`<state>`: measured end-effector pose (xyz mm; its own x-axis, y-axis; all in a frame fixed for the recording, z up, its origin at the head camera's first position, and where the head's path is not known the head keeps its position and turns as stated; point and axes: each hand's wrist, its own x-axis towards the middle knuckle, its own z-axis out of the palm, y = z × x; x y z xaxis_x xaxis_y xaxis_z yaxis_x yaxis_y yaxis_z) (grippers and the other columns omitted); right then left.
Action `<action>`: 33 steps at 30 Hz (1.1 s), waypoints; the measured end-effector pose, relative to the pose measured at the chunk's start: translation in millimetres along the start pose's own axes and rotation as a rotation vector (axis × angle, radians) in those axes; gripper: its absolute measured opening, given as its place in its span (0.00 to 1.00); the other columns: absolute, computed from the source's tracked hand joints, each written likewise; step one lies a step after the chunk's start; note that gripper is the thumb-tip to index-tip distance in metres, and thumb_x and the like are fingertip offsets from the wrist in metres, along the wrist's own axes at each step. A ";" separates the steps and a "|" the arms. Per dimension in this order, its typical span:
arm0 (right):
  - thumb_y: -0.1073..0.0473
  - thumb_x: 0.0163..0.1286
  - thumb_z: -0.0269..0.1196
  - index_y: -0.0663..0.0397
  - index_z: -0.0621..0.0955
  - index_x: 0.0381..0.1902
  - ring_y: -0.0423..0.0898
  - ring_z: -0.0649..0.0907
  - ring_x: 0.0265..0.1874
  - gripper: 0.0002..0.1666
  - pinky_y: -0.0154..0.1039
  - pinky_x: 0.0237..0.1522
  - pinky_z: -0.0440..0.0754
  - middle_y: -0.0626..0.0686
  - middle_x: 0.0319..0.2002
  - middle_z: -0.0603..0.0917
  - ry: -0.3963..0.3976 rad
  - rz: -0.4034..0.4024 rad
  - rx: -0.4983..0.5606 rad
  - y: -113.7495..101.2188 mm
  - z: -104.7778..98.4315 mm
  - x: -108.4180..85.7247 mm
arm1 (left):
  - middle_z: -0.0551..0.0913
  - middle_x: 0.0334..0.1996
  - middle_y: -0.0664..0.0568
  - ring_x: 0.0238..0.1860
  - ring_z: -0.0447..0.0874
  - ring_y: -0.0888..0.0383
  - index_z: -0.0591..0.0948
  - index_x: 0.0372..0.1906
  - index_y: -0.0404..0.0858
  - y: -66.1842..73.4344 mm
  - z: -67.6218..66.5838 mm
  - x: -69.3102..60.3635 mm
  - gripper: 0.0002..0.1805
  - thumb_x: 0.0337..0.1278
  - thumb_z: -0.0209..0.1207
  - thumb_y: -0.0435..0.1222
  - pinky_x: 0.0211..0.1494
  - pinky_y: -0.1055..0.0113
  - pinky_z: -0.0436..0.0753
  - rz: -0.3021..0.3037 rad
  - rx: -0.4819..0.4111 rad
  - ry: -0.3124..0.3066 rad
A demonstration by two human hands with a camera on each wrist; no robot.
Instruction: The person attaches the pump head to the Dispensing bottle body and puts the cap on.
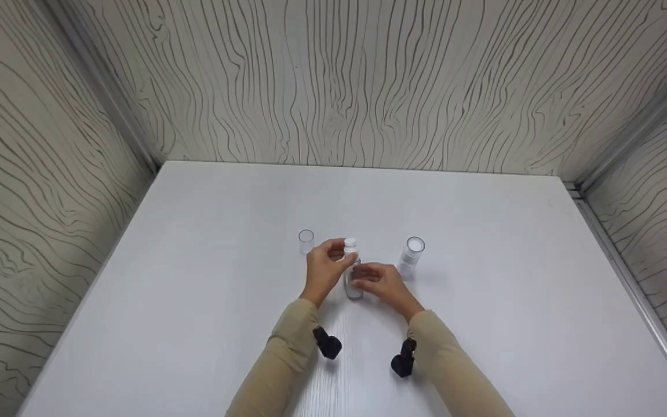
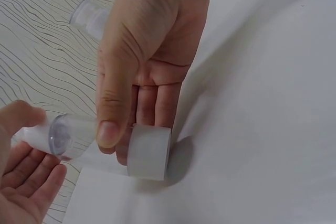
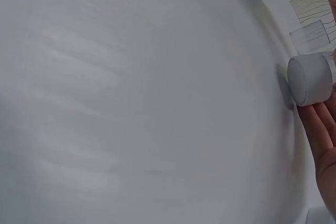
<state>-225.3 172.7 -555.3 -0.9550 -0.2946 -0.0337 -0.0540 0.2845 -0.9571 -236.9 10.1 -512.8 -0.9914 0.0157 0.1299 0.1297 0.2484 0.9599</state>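
A slim clear bottle (image 1: pixel 354 293) with a white top (image 1: pixel 350 243) is held between both hands over the table. My left hand (image 1: pixel 323 271) pinches the bottle near its white top with thumb and fingers. Lower down, my right hand (image 1: pixel 390 286) grips the clear body from the right side. In the left wrist view the right thumb and fingers close around the body, just above its white base (image 2: pixel 149 153). That base (image 3: pixel 312 80) also appears at the right edge of the right wrist view. Whether it touches the table I cannot tell.
A clear cap (image 1: pixel 306 241) stands on the white table (image 1: pixel 194 289), just left of and beyond the left hand. To the right of the right hand is a second bottle (image 1: pixel 411 259) with a clear upper part. A wood-patterned wall (image 1: pixel 333 87) rises behind the table.
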 end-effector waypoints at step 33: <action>0.64 0.61 0.68 0.77 0.76 0.54 0.64 0.83 0.53 0.27 0.35 0.54 0.84 0.73 0.53 0.81 -0.003 0.018 0.031 -2.5 0.1 4.2 | 0.86 0.44 0.36 0.47 0.87 0.45 0.81 0.47 0.26 -12.6 -15.4 0.5 0.13 0.60 0.59 0.29 0.53 0.65 0.86 0.093 -0.016 0.093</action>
<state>-229.1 170.6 -553.0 -0.9550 -0.2920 -0.0518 -0.0277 0.2617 -0.9647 -238.8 -7.9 -520.9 -0.9692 -0.0517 0.2407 0.2225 0.2343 0.9464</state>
